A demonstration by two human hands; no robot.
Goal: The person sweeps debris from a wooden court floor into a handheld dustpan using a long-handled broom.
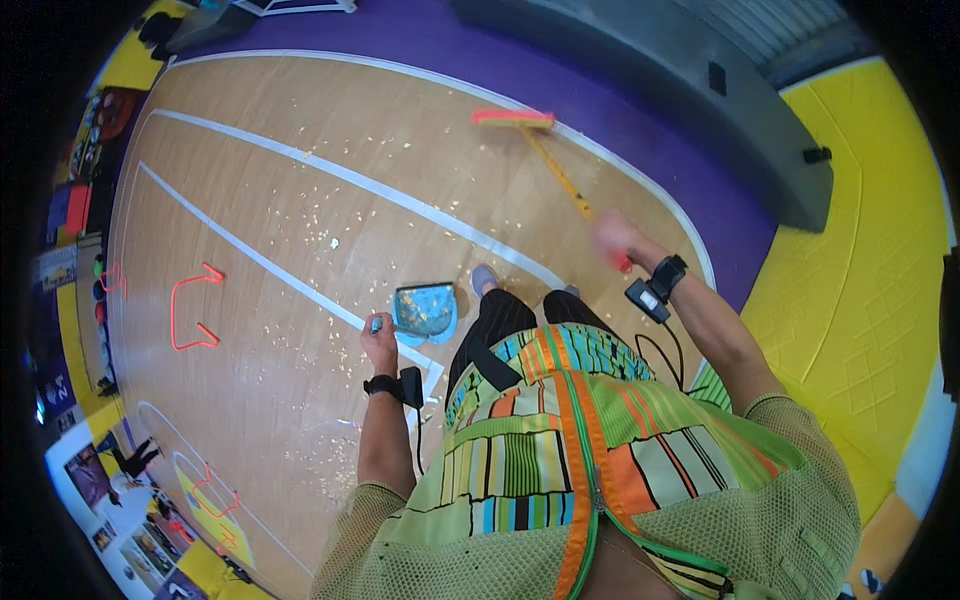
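My right hand (617,240) is wrapped round the handle of a broom (558,175), its fingers somewhat blurred. The broom stretches away from me, its wide red-and-yellow head (512,119) lying near the curved white line on the far side of the floor. In my left hand (379,345) I grip the handle of a blue dustpan (427,306). The pan sits close to my feet, its dark lip facing away from me, and some pale bits show in it. Small pale scraps (335,243) lie scattered over the wooden floor, thickest to the left.
A long dark padded block (700,90) borders the purple strip at the far right. Yellow padded mats (850,250) lie at the right. My shoe (484,279) stands just beside the dustpan. A person (138,458) is far off at the lower left.
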